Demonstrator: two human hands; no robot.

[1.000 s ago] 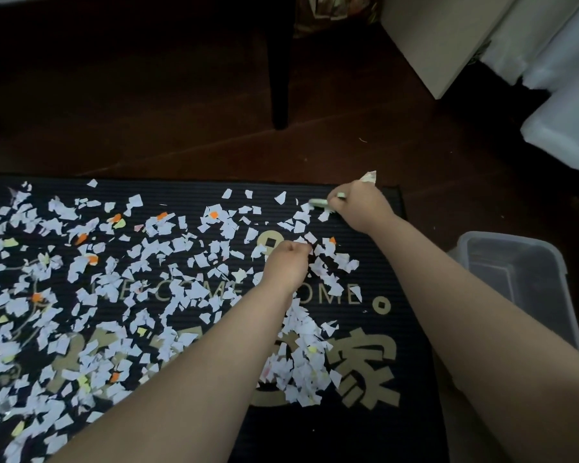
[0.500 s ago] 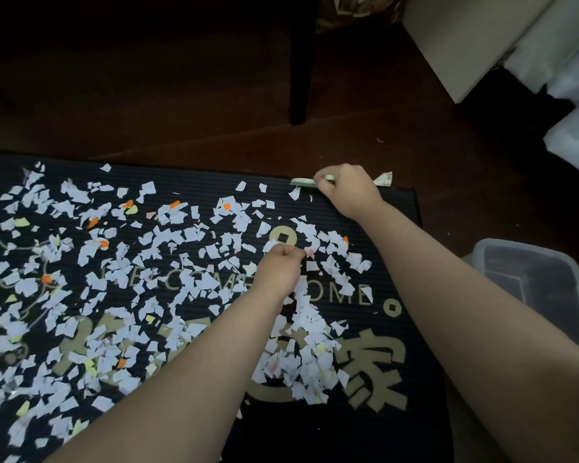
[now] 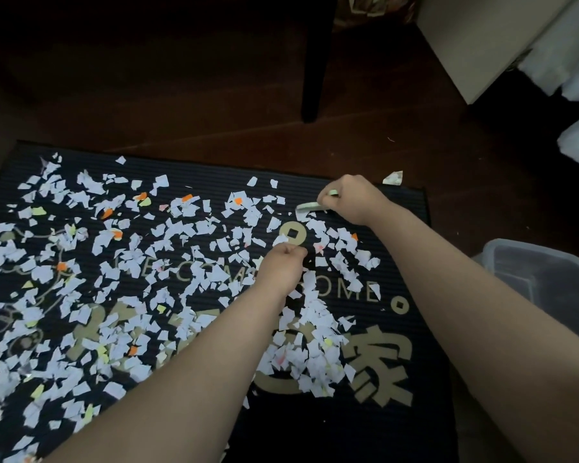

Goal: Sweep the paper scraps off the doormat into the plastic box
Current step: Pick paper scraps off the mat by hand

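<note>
Right hand (image 3: 352,199) grips a pale-green stick (image 3: 309,206) amid white paper scraps (image 3: 315,349) at black doormat's (image 3: 318,429) far edge; left hand's (image 3: 281,263) hold unclear, likewise clear plastic box's (image 3: 536,249) contents.

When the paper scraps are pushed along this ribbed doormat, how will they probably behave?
The paper scraps look thin and small, so they are probably light and may scatter rather than slide together. The doormat is ribbed, so flat pieces may catch in its grooves. Where they overlap in heaps, they would likely move as loose clumps.
</note>
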